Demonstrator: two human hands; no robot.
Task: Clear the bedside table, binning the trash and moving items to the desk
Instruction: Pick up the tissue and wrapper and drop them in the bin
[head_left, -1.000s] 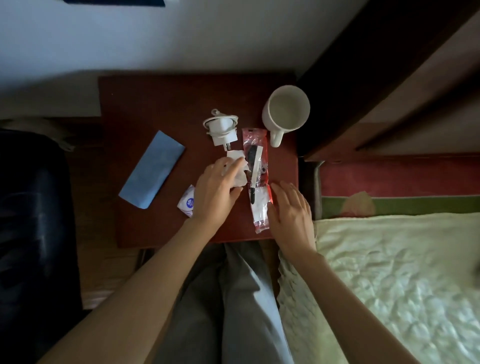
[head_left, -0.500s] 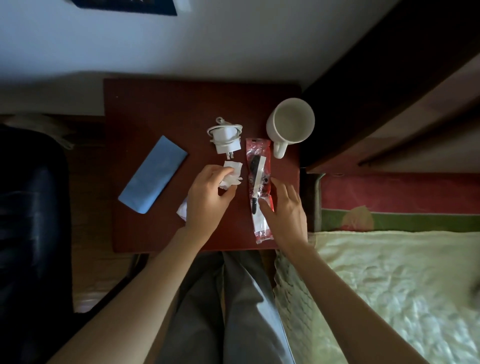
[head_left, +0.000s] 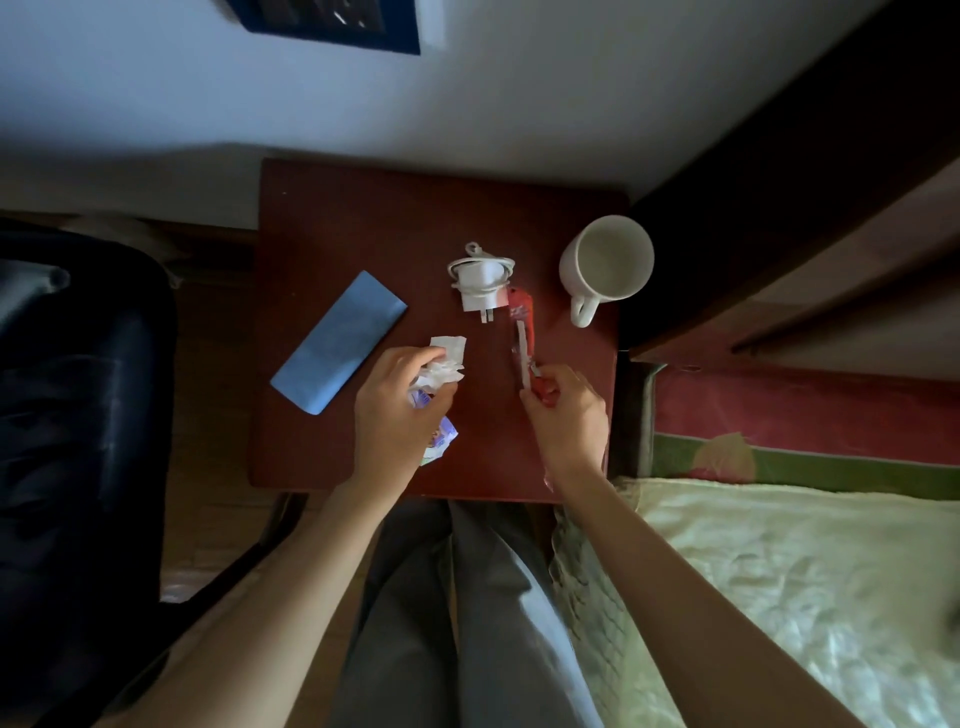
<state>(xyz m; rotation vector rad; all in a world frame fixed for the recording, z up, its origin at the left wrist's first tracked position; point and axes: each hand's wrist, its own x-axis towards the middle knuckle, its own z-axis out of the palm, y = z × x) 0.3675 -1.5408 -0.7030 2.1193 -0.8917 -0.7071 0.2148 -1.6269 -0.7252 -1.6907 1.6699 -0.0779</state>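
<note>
On the red-brown bedside table (head_left: 337, 218) my left hand (head_left: 400, 415) is closed around a crumpled white tissue (head_left: 447, 358) together with a small white and purple wrapper (head_left: 441, 439), whose end sticks out below my fingers. My right hand (head_left: 566, 415) grips the lower end of a red plastic wrapper (head_left: 522, 322), which stands on edge above the tabletop. A white charger with its cable wound around it (head_left: 480, 283) lies just left of the wrapper's top. A white mug (head_left: 605, 265) stands at the table's right edge. A folded blue cloth (head_left: 337, 343) lies to the left.
A dark chair (head_left: 78, 389) stands left of the table. The bed with a pale green quilt (head_left: 779, 597) and a dark headboard (head_left: 779, 156) is on the right. A white wall (head_left: 467, 78) runs behind the table. My grey trousers (head_left: 457, 623) show below.
My left hand has gathered the tissue and the small wrapper off the table. My right hand has closed on the red wrapper and tipped it up on edge.
</note>
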